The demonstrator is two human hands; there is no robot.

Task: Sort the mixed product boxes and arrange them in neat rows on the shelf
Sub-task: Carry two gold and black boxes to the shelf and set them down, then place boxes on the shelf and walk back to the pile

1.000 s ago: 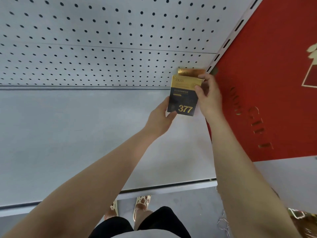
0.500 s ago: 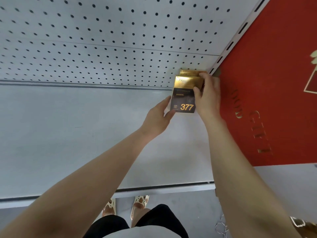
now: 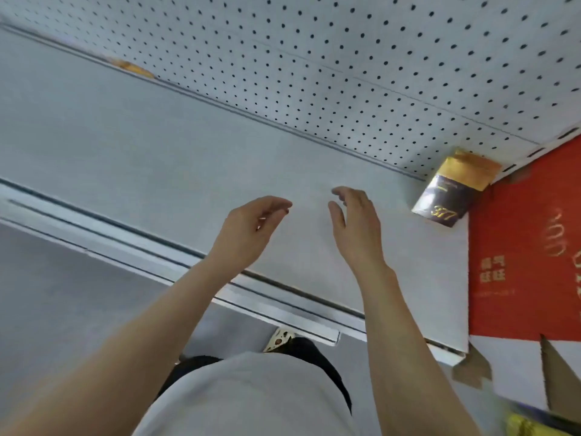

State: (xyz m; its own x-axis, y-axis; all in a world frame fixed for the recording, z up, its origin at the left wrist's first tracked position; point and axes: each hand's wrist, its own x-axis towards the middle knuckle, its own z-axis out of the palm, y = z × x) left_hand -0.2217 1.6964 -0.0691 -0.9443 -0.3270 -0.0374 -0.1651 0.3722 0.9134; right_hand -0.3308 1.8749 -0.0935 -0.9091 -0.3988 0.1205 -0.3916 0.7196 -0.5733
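Note:
A dark box with a gold top and "377" on its front (image 3: 446, 196) stands in the back right corner of the grey shelf (image 3: 157, 158), against the pegboard and beside the red panel. A second gold box seems to stand right behind it. My left hand (image 3: 251, 228) and my right hand (image 3: 355, 221) hover over the shelf to the left of the boxes, palms facing each other, fingers relaxed, holding nothing. Neither hand touches a box.
A white pegboard back wall (image 3: 345, 58) runs behind the shelf. A red panel with gold lettering (image 3: 518, 262) borders the shelf on the right. A small orange-gold item (image 3: 132, 69) lies at the far left back edge. Brown cardboard flaps (image 3: 553, 372) show at lower right.
Both hands have let go of the 377 box and drawn back to the left. The box now stands in the corner. The view has swung and tilted.

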